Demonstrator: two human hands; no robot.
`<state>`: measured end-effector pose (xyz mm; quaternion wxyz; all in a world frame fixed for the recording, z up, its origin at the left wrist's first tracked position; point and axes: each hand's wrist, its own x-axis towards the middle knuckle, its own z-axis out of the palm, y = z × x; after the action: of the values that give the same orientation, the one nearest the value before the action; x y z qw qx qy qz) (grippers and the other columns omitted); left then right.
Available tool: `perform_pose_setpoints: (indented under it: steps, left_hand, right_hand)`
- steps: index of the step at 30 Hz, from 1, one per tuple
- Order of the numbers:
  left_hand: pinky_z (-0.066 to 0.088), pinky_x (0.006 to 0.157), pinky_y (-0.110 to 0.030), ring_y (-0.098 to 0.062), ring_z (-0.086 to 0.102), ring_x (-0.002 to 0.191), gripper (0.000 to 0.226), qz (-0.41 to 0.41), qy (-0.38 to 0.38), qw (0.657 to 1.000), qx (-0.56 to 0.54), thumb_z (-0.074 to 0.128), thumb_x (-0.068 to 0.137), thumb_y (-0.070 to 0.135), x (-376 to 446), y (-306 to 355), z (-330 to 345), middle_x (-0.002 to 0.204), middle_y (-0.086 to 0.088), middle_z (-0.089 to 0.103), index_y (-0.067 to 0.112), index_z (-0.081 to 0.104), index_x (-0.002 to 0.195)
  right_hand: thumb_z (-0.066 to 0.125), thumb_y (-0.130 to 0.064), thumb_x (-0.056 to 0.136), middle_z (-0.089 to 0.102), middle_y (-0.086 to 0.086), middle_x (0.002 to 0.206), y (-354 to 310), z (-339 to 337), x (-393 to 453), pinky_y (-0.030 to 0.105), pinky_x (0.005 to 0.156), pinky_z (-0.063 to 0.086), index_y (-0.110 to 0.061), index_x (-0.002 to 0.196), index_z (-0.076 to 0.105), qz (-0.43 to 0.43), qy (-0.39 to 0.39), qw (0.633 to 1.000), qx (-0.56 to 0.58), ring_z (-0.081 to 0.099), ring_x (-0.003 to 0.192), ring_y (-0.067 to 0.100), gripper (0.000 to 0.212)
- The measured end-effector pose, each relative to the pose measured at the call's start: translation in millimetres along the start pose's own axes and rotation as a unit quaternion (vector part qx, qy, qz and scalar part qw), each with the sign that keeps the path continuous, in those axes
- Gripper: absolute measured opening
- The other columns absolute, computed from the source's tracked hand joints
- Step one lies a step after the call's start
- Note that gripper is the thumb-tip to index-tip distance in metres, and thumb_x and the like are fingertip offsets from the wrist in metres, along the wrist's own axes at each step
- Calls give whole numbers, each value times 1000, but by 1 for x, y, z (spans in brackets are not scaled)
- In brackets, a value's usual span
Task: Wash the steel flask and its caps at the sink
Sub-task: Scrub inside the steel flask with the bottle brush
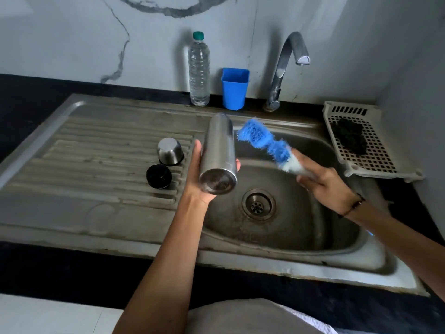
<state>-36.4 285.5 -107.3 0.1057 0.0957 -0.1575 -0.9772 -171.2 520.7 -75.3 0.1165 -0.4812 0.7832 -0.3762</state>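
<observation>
My left hand [198,179] grips the steel flask [218,153] from below, holding it tilted over the left rim of the sink basin [301,225], its base toward me. My right hand [327,184] holds a blue and white bottle brush [262,141] by the handle, its bristle head pointing at the flask's far end but apart from it. On the ribbed draining board [96,153], a steel cup cap [170,151] stands upside down. A black inner cap [159,176] lies just in front of it.
The tap [286,66] stands behind the basin; no water runs from it. A clear plastic bottle [198,71] and a blue cup [234,89] stand against the back wall. A white perforated tray [361,141] with a black scrubber [349,136] sits at the right. The drain [258,204] lies in the basin.
</observation>
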Motion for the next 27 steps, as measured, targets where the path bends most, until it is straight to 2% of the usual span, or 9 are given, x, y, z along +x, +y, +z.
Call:
perform_pose_setpoints:
  steps: [3, 7, 11, 14, 16, 19, 23, 25, 27]
  left_hand:
    - [58, 73, -40, -26, 67, 84, 46, -6, 49, 999, 11, 58, 78, 42, -1, 2, 0, 100, -13, 68, 4, 71, 100]
    - [57, 72, -37, -31, 64, 88, 66, -41, 56, 996, 50, 55, 80, 40, -1, -8, 3, 110, -18, 59, 4, 46, 135]
    - [58, 72, -37, -30, 64, 87, 75, -85, 12, 996, 26, 69, 70, 44, -2, -9, 7, 110, -21, 57, 1, 46, 128]
    - [58, 71, -35, -25, 60, 91, 52, -41, -4, 998, 43, 52, 81, 50, 0, -10, 8, 107, -12, 62, 9, 63, 112]
    - [58, 71, -35, -25, 64, 90, 44, -19, 4, 998, 57, 61, 78, 45, 1, -8, 4, 104, -12, 66, 9, 71, 102]
    - [56, 76, -38, -30, 63, 92, 80, -42, 11, 996, 73, 77, 67, 40, 4, -9, 0, 121, -19, 55, 2, 49, 132]
    - [53, 82, -38, -35, 62, 90, 71, -87, -7, 996, 27, 69, 69, 36, 3, -17, 5, 113, -27, 57, -3, 51, 126]
    - [54, 78, -38, -36, 61, 89, 63, -83, 5, 996, 23, 57, 73, 35, 5, -16, 0, 109, -26, 57, -3, 51, 123]
    - [54, 77, -38, -35, 61, 88, 54, -60, 30, 997, 49, 48, 75, 33, 7, -11, -6, 106, -21, 57, 1, 53, 118]
  right_hand:
    - [52, -33, 92, 30, -37, 141, -14, 5, -14, 17, 112, 20, -46, 140, 26, -83, -55, 993, 57, 31, 134, -4, 56]
    - [51, -14, 88, 34, -17, 143, -5, 25, -6, 24, 112, 28, -39, 143, 23, -58, -50, 997, -28, 36, 130, -5, 67]
    - [54, 0, 91, 33, -20, 138, -10, 12, 22, 33, 114, 27, -34, 141, 20, 21, -21, 999, -15, 37, 132, 8, 70]
    - [50, -33, 95, 32, -24, 143, -19, 1, 13, 19, 111, 27, -35, 145, 22, -73, -49, 996, 13, 34, 130, -8, 58]
    - [44, -46, 93, 30, -33, 143, -18, 1, -1, 13, 108, 27, -38, 143, 22, -126, -74, 989, -12, 35, 130, -9, 55]
    - [47, -29, 91, 30, -33, 142, -1, 10, -5, 16, 110, 26, -37, 143, 20, -112, -73, 990, -45, 38, 131, 0, 59]
    - [54, -4, 91, 49, 4, 138, 8, 5, 23, 9, 98, 32, -34, 142, 17, 15, -17, 998, -63, 56, 117, 33, 70]
    - [55, -8, 93, 41, -8, 141, 3, -2, 26, 4, 98, 29, -33, 143, 17, -6, -16, 999, -45, 53, 120, 31, 68]
    - [51, -31, 95, 34, -20, 145, -3, -4, 13, 12, 108, 26, -30, 146, 20, -89, -31, 996, -10, 43, 131, 17, 59]
